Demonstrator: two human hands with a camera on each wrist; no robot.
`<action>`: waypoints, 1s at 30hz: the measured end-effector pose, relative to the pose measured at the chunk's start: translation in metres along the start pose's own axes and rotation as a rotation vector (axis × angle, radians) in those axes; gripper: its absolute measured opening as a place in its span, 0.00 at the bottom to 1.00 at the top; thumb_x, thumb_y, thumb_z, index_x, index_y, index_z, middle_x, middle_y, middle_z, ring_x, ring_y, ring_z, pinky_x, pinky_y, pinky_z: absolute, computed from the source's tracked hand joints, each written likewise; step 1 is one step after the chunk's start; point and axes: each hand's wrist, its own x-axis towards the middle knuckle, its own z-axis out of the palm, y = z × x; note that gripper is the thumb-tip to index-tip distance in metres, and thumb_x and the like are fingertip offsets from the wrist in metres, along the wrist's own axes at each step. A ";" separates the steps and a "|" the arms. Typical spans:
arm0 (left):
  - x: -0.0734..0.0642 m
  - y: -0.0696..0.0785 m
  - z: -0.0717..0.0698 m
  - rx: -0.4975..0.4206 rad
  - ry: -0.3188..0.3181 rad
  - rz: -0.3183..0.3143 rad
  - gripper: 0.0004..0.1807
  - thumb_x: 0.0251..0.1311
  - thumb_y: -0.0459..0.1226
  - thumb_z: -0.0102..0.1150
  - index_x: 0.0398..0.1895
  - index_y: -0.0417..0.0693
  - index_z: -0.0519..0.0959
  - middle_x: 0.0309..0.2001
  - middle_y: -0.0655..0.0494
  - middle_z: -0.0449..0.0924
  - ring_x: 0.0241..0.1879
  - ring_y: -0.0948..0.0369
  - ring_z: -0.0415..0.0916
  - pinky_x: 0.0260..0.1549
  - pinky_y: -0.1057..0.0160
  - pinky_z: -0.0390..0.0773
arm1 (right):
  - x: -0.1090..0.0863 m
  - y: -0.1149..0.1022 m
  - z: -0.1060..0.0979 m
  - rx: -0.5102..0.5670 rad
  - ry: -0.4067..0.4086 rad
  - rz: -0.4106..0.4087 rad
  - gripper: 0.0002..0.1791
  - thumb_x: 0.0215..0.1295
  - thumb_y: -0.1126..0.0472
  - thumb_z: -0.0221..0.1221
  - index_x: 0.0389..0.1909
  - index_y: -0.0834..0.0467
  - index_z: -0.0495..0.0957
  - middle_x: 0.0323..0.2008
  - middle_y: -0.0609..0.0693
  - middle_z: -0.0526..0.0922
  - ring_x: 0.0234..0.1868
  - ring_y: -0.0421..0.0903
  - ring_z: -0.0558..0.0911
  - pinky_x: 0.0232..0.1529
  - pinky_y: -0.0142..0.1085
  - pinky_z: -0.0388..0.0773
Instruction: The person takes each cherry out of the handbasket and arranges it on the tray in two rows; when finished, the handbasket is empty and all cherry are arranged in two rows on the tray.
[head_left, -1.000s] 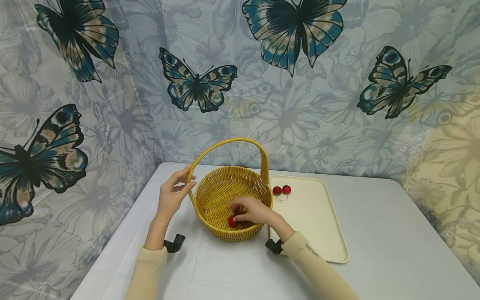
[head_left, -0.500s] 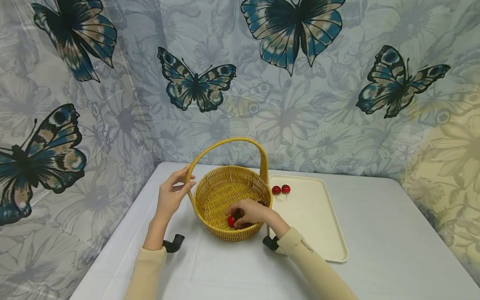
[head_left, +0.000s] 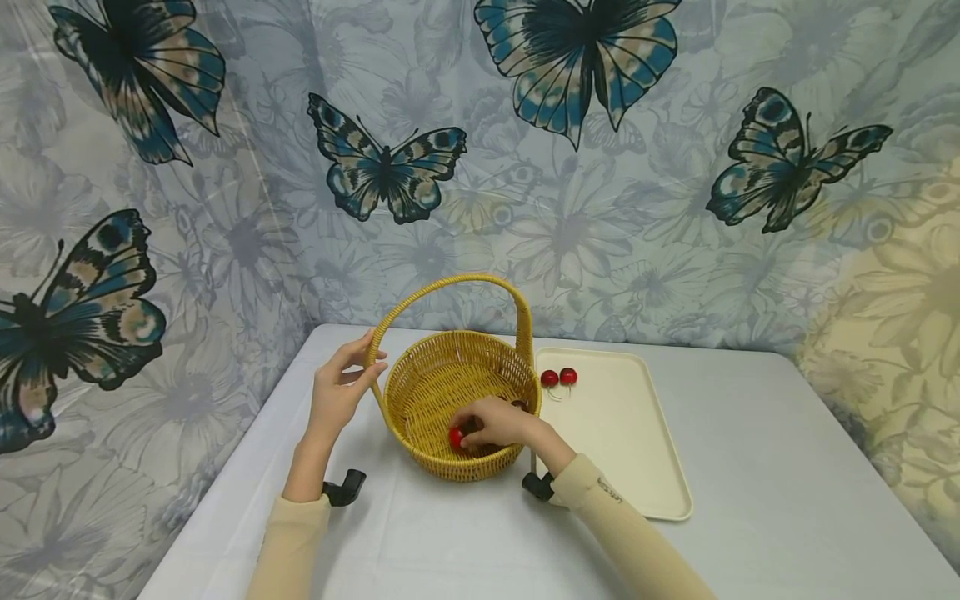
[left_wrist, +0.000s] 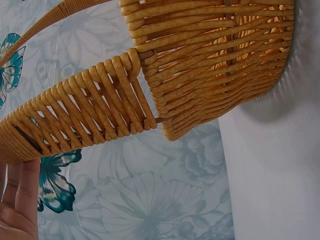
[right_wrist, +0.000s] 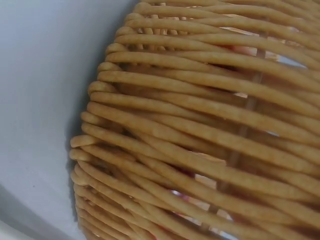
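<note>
A yellow woven basket (head_left: 420, 387) with a tall arched handle (left_wrist: 75, 110) stands on the white table. My left hand (head_left: 335, 396) grips the left side of that handle between thumb and fingers; in the left wrist view its fingers (left_wrist: 24, 192) show below the handle. Inside the basket, near its front right wall, my right hand (head_left: 495, 421) pinches a red cherry (head_left: 455, 438). A small dark thing (head_left: 519, 405) shows behind that hand, too covered to identify. The right wrist view is filled by the basket's outer wall (right_wrist: 190, 110), with bits of red through the gaps.
A cream tray (head_left: 615, 442) lies right of the basket, close against it. Two red cherries with stems, a left one (head_left: 549, 379) and a right one (head_left: 568, 377), rest at its back left corner. A butterfly-print cloth (head_left: 570, 250) hangs behind the table.
My right hand shifts slightly left within the basket with the cherry, and the small dark thing behind it comes into sight. My left hand stays on the handle. The head view drifts a little.
</note>
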 end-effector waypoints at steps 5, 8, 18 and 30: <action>-0.001 0.005 0.000 -0.013 0.004 -0.001 0.26 0.53 0.24 0.60 0.58 0.36 0.71 0.39 0.34 0.79 0.39 0.75 0.76 0.36 0.73 0.81 | 0.001 0.002 0.000 0.063 0.067 -0.048 0.19 0.63 0.58 0.59 0.54 0.57 0.76 0.42 0.46 0.81 0.34 0.36 0.76 0.37 0.27 0.75; -0.001 0.004 0.000 -0.015 0.004 -0.005 0.26 0.53 0.24 0.60 0.58 0.36 0.71 0.39 0.34 0.79 0.39 0.75 0.76 0.36 0.73 0.81 | 0.000 0.002 -0.002 0.088 0.111 -0.091 0.20 0.63 0.59 0.59 0.56 0.60 0.75 0.43 0.48 0.80 0.34 0.39 0.76 0.37 0.30 0.76; -0.001 0.004 -0.001 -0.004 0.004 0.006 0.26 0.53 0.23 0.60 0.58 0.36 0.71 0.39 0.37 0.80 0.38 0.74 0.76 0.35 0.71 0.81 | -0.004 0.005 -0.004 0.249 0.231 -0.098 0.20 0.62 0.60 0.60 0.55 0.56 0.75 0.48 0.50 0.78 0.41 0.44 0.80 0.41 0.32 0.79; 0.001 0.005 0.000 0.016 0.006 0.013 0.26 0.53 0.23 0.61 0.58 0.36 0.71 0.39 0.37 0.80 0.38 0.73 0.76 0.35 0.72 0.81 | -0.020 -0.027 -0.023 0.297 0.306 -0.183 0.19 0.60 0.71 0.58 0.53 0.68 0.72 0.49 0.63 0.77 0.40 0.55 0.81 0.41 0.37 0.81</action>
